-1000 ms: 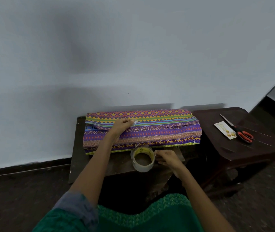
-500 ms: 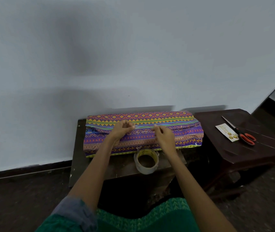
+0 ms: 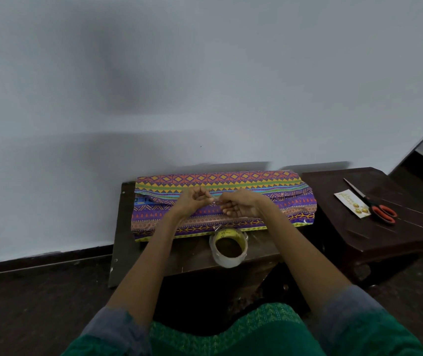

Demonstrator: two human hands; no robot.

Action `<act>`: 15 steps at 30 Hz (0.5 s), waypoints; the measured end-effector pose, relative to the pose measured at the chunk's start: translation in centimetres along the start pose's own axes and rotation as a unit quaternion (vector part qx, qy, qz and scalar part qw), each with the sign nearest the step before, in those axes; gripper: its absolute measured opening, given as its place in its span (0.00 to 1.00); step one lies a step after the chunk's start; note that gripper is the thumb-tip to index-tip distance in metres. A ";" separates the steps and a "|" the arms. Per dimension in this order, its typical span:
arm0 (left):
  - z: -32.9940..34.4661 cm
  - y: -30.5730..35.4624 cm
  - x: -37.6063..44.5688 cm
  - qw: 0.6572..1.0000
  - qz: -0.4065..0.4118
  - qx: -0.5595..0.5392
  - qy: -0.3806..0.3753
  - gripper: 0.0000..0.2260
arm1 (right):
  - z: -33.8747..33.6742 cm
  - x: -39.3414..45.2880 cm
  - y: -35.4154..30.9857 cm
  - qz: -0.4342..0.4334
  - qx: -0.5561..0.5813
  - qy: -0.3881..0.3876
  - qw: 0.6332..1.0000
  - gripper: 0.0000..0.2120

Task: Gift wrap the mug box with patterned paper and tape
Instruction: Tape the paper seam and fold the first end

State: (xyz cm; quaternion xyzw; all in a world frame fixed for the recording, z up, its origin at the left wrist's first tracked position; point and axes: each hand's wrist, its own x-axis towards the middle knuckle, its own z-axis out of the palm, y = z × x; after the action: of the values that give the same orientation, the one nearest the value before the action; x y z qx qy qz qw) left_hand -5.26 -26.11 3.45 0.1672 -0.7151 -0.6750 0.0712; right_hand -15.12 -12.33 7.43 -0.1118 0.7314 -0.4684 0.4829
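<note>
The box wrapped in bright patterned paper lies along the back of a low dark table; a strip of blue box shows at its left end. My left hand and my right hand meet above the paper's middle. Between their fingertips they pinch a small clear piece of tape. A roll of clear tape stands on the table just in front of the box, below my right hand.
A darker wooden side table stands to the right, carrying red-handled scissors and a small printed card. A pale wall rises right behind both tables. Dark floor surrounds them.
My right hand left the tape roll, rose to the top of the wrapped box and met my left hand at the tape piece. The roll stays on the table.
</note>
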 end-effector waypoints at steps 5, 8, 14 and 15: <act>0.0 -0.1 -0.1 0.999 -0.018 -0.007 -0.029 0.12 | -0.9 0.1 0.7 -0.089 0.035 0.053 0.994 0.07; 0.1 0.0 -0.2 0.999 -0.038 0.010 -0.034 0.21 | -2.1 0.1 1.3 -0.136 0.006 0.099 0.986 0.08; 0.9 0.3 -0.4 0.997 -0.030 0.059 0.030 0.16 | -1.1 0.0 2.2 -0.172 -0.013 0.162 0.972 0.09; 0.9 0.4 -0.3 0.997 -0.035 0.051 0.039 0.16 | -0.4 0.1 2.4 -0.175 -0.007 0.185 0.967 0.10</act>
State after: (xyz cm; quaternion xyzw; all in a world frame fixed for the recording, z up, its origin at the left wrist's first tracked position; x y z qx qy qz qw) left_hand -5.32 -25.15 3.84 0.2218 -0.7390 -0.6326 0.0673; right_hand -14.81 -10.82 5.48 -0.1525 0.7808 -0.5525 0.2487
